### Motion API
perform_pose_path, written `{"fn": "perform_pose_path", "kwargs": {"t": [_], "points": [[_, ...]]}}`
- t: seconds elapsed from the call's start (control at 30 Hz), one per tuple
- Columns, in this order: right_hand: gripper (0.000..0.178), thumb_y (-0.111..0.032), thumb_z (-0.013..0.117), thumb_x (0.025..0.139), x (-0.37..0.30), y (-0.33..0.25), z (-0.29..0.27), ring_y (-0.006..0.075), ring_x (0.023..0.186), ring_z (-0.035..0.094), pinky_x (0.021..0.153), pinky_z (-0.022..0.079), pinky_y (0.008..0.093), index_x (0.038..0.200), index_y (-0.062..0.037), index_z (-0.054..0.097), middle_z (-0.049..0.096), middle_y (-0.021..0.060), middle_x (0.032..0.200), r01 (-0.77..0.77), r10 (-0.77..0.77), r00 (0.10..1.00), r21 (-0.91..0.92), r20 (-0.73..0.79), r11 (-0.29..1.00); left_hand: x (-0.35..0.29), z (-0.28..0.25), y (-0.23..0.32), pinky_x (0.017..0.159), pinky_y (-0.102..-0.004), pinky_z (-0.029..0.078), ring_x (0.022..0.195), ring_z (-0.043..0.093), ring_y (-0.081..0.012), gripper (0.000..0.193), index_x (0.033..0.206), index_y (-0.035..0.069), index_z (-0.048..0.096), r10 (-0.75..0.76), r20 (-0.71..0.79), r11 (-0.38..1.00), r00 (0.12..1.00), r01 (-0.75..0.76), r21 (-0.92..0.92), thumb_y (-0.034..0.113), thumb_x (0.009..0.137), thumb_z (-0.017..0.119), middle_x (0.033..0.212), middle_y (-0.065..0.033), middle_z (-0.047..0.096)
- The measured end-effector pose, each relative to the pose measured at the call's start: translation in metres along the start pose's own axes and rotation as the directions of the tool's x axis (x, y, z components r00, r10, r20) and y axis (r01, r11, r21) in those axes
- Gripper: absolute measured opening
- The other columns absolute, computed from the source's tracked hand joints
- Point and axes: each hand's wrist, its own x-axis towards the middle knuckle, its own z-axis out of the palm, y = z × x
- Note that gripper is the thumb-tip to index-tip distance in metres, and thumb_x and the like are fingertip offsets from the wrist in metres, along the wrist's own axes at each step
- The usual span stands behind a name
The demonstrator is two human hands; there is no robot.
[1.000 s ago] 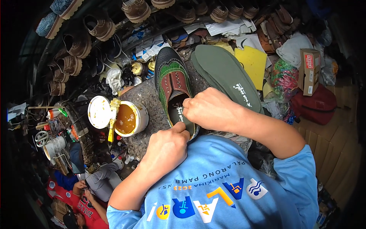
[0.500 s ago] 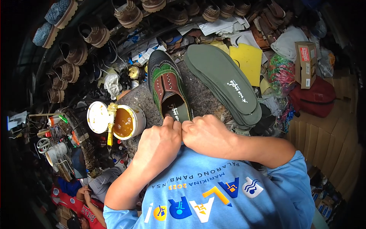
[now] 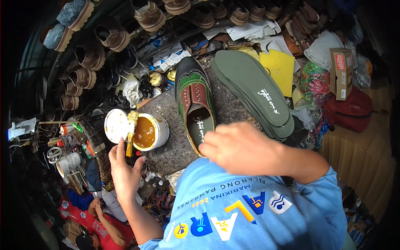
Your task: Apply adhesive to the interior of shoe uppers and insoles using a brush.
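Observation:
A lace-up shoe without laces [image 3: 196, 93], in black, green and brown, lies on a grey stone slab [image 3: 171, 152] with its toe pointing away from me. A grey-green insole [image 3: 200, 126] with white script shows inside it. My right hand [image 3: 246, 148] is closed at the heel, its curled fingers over the rim of the opening; the fingertips are partly hidden. Away to the left, my left hand [image 3: 126, 171] is open and empty, fingers apart, just below a white tub [image 3: 163, 129] of amber glue. A glue-caked brush [image 3: 130, 139] rests at the tub's rim beside its lid [image 3: 116, 126].
Right of the shoe lies a stack of grey-green insoles [image 3: 250, 85]. Yellow sheets [image 3: 279, 71], a cardboard box [image 3: 341, 75] and a red bag [image 3: 350, 110] are beyond. Shoes [image 3: 110, 37] line a rack at far left. Another person in red [image 3: 104, 225] is at lower left.
My left hand has let go of the shoe's heel and swung left toward the glue tub, its fingers opening. My right hand stays at the heel. The whole view has shifted slightly.

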Motion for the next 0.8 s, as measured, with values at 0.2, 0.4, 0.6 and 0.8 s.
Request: {"fn": "perform_pose_path", "kwargs": {"t": [0.2,0.4,0.6,0.8], "points": [[0.007,-0.011,0.069,0.079,0.025,0.008,-0.003,0.026,0.089,0.059,0.079,0.048,0.0435,0.075,-0.0077,0.064,0.058,0.0078,0.085,-0.108,0.145,0.958,0.156,-0.248,0.982,0.001,0.014,-0.011,0.096,-0.0352,0.052,0.112,0.065,-0.0271,0.075,0.151,0.003,0.053,-0.083,0.029,0.989,0.996,0.086,-0.123,-0.002,0.082,0.082,0.128,-0.0162,0.061],[0.007,-0.01,0.067,0.081,0.015,0.007,0.026,0.0219,0.102,0.058,0.092,0.038,0.0457,0.088,-0.0086,0.068,0.063,0.0048,0.098,-0.189,0.223,0.952,0.172,-0.208,0.967,0.002,0.015,-0.018,0.101,-0.0335,0.051,0.115,0.068,-0.0211,0.044,0.136,-0.007,0.062,-0.101,-0.05,0.964,0.994,0.086,-0.25,-0.004,0.093,0.071,0.126,-0.0176,0.072],[0.012,-0.009,0.065,0.082,0.031,0.023,0.033,0.0239,0.111,0.059,0.097,0.039,0.0449,0.094,-0.0071,0.068,0.064,0.0065,0.112,-0.084,0.097,0.907,0.05,-0.409,0.995,0.002,0.007,-0.028,0.078,-0.0245,0.052,0.086,0.068,-0.0113,0.028,0.124,-0.006,0.07,-0.063,-0.334,0.891,0.94,-0.098,-0.444,0.006,0.099,0.072,0.1,-0.0119,0.077],[0.023,0.0,0.071,0.073,0.047,0.07,0.015,0.0292,0.091,0.066,0.084,0.054,0.0418,0.094,-0.0054,0.062,0.062,0.0087,0.098,0.111,-0.095,0.959,0.045,-0.266,0.993,0.005,-0.041,-0.001,0.056,-0.0204,0.044,0.062,0.06,-0.0079,0.012,0.102,-0.001,0.067,-0.155,-0.574,0.667,0.804,-0.344,-0.661,0.01,0.099,0.071,0.078,-0.0061,0.07]]}}
